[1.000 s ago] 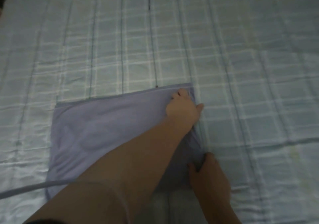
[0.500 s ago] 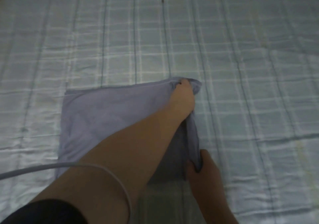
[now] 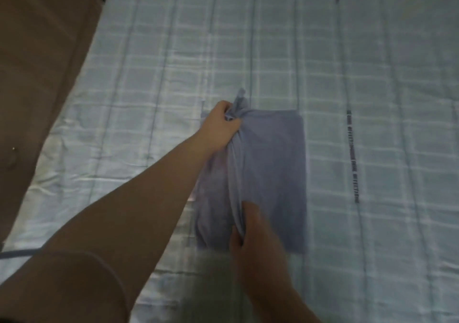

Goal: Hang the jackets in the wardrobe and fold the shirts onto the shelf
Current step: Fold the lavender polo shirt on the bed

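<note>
Both hands (image 3: 219,126) (image 3: 250,225) gripping folded shirt (image 3: 275,163) on bedsheet (image 3: 372,74)

1. Lilac shirt (image 3: 273,168) lies folded on a pale blue checked bedsheet (image 3: 372,74).
2. Left hand (image 3: 221,126) grips a bunched far corner of the shirt; fabric tip sticks up past the fingers.
3. Right hand (image 3: 250,233) pinches the near end of the same raised fold.
4. Brown surface (image 3: 37,49) fills the upper left, beside the sheet.
</note>
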{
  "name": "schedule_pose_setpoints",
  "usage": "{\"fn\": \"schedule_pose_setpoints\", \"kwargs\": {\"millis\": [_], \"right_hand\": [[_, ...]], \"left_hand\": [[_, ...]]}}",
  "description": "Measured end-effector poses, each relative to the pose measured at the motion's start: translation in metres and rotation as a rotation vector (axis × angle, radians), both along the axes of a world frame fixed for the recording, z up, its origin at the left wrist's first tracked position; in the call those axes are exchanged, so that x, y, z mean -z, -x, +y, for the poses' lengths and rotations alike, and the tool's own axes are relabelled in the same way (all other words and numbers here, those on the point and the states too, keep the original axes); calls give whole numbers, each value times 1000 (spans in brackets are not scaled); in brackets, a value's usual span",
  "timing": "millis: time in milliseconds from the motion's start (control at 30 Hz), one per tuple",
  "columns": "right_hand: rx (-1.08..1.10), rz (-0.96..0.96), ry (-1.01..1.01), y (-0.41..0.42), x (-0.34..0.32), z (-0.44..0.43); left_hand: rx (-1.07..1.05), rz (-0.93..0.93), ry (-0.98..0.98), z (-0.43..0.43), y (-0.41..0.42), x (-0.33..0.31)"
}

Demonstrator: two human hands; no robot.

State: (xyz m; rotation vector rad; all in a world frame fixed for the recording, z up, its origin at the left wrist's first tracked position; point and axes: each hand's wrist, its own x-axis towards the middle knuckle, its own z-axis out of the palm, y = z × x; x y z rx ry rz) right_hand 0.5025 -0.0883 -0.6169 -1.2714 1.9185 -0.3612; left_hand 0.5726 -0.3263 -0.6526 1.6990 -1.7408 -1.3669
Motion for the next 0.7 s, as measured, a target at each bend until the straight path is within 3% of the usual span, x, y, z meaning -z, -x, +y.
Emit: {"fn": "schedule_pose_setpoints", "kwargs": {"millis": [167, 433, 567, 700], "right_hand": [[-156, 51, -87, -55, 37, 3], [-204, 102, -68, -60, 46, 17], [-76, 233, 225, -23, 40, 19], [-93, 360, 383, 39, 44, 11]], "left_hand": [[-49, 3, -96, 1, -56, 36], [-39, -8, 38, 14, -70, 41], [53, -156, 288, 52, -73, 28], [401, -280, 652, 123, -65, 23]]}}
